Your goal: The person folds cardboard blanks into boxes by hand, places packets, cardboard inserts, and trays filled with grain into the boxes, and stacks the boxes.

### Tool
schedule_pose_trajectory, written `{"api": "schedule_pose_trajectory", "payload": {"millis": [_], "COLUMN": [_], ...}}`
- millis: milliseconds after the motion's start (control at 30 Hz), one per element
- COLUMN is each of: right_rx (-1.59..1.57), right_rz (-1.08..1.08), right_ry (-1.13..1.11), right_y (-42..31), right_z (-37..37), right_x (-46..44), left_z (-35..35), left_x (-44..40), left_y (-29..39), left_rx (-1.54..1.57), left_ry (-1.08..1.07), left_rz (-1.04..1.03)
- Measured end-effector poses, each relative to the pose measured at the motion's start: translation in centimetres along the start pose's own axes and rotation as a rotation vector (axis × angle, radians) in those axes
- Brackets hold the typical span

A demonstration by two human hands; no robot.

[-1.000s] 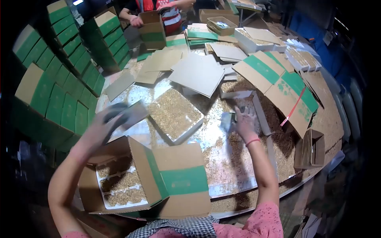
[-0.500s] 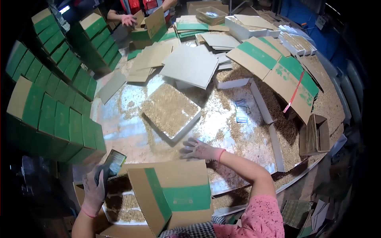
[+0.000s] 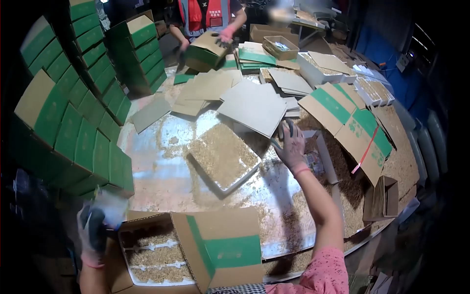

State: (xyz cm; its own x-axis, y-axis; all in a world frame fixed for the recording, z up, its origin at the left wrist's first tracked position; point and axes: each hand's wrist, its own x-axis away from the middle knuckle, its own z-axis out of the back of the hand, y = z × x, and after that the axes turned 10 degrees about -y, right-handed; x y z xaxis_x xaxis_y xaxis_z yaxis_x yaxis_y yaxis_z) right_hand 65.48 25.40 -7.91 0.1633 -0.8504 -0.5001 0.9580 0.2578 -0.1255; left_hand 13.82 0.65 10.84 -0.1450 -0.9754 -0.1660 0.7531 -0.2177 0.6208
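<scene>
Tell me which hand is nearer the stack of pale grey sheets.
Right. The right hand is close by the near right edge of the grey sheets; the left hand is far from them, at the open box's left side.

The left hand [image 3: 92, 230] could pass between the green cartons [image 3: 93, 154] and white tray [image 3: 242, 177]; grey sheets [image 3: 254, 105] obstruct beyond the tray.

White characters [image 3: 214, 13] on a red vest [image 3: 196, 20], too small to read, faint print [image 3: 232, 255] on the open carton [image 3: 201, 247], illegible
</scene>
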Motion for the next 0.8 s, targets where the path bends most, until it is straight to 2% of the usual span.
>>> {"api": "schedule_pose_trajectory", "payload": {"millis": [33,67,133,200,267,333,367,400,433,467,533,600,667,700,733,800], "right_rx": [0.025,0.137,0.285,0.243,0.362,0.301,0.209,0.118,0.159,0.289,0.285,0.275,0.060,-0.034,-0.131,-0.117], "right_rz": [-0.016,-0.083,-0.054,-0.228,-0.156,0.109,0.138,0.164,0.225,0.260,0.360,0.335,0.247,0.282,0.316,0.663], "right_ry": [0.009,-0.217,-0.374,-0.608,-0.617,-0.494,-0.506,-0.522,-0.473,-0.699,-0.704,-0.426,-0.064,0.025,0.111,-0.023], "right_y": [-1.6,-3.1,-5.1,-3.3,-4.3,-4.8,-5.1,-5.4,-5.7,-6.0,-5.7,-6.0,-15.7,-19.4,-22.7,-28.1], "right_z": [0.7,0.5,-1.7,-9.5,-9.2,-4.8,-2.3,0.0,1.9,3.2,5.1,7.3,19.8,23.6,26.1,27.9], "right_x": [-2.1,-4.0,-6.4,-8.2,-8.0,-6.7,-6.0,-5.0,-3.4,-2.5,-0.3,-0.5,-1.6,-1.5,-1.0,2.3], "left_z": [0.8,1.6,2.4,0.2,1.5,3.4,3.0,3.5,2.8,1.6,0.0,0.0,-1.0,-1.6,-2.0,-2.9], "left_x": [0.4,0.8,1.3,2.4,3.9,8.3,8.3,8.5,10.0,11.4,10.9,9.3,7.9,7.4,7.0,5.4], "left_y": [1.7,2.7,5.3,4.9,6.0,3.6,3.8,4.0,1.2,-2.1,-2.0,-0.8,0.4,-0.2,-0.4,2.6], "left_rx": [0.520,0.357,-0.083,-0.451,-0.421,-0.512,-0.692,-0.885,-0.338,0.211,0.921,0.615,1.066,0.897,0.725,0.967], "left_ry": [0.097,-0.135,-0.595,-0.829,-0.730,-0.032,0.213,0.165,0.162,0.154,0.154,0.068,0.050,0.023,-0.003,0.100], "left_rz": [0.168,0.219,0.279,0.261,0.362,0.251,0.231,0.200,0.319,0.415,0.313,0.148,0.142,0.226,0.312,0.013]}}
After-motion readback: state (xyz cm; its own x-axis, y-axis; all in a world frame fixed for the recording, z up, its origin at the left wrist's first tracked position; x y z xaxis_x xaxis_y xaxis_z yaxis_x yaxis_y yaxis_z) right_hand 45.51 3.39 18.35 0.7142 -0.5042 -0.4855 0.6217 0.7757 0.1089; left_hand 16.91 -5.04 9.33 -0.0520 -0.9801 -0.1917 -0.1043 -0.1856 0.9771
